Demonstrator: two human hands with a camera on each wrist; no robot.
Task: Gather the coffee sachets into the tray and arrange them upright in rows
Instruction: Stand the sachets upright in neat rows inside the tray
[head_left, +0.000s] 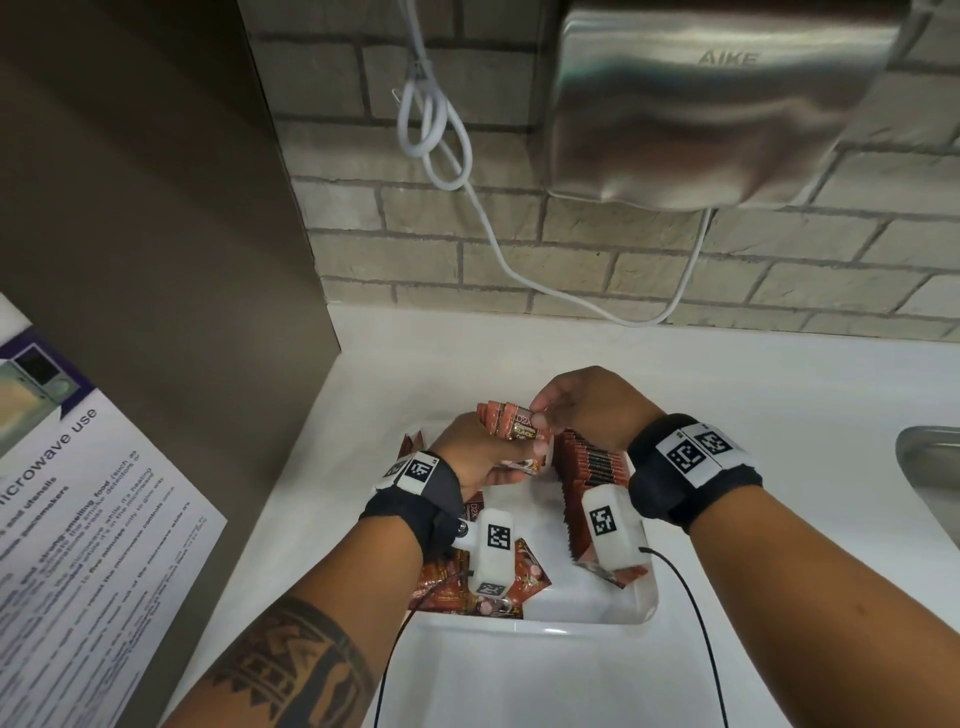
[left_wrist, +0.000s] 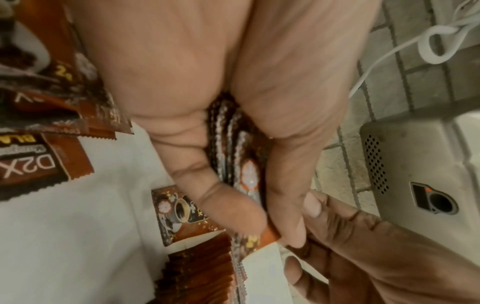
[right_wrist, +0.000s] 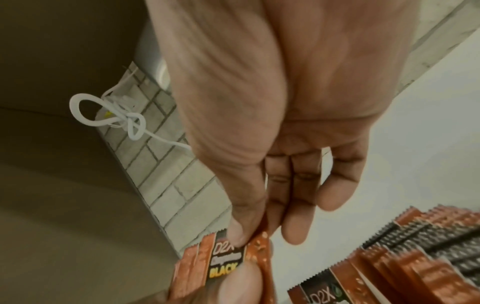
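Head view: the left hand (head_left: 470, 452) grips a small stack of coffee sachets (head_left: 511, 423) above the far left part of the white tray (head_left: 587, 616), fingers curled round the stack. The right hand (head_left: 582, 410) pinches the top edge of the front sachet between thumb and forefinger, its other fingers loosely extended. Along the right side of the tray a row of sachets (head_left: 592, 483) stands upright, packed close together. At the near left of the tray loose sachets (head_left: 511, 587) lie flat in a heap, partly hidden by the left wrist. The tray sits on a white counter (head_left: 779, 395). A steel hand dryer (head_left: 717, 104) hangs on the brick wall beyond, with a knotted white cable (head_left: 431, 119) left of it. A microwave notice (head_left: 78, 499) lies at far left.
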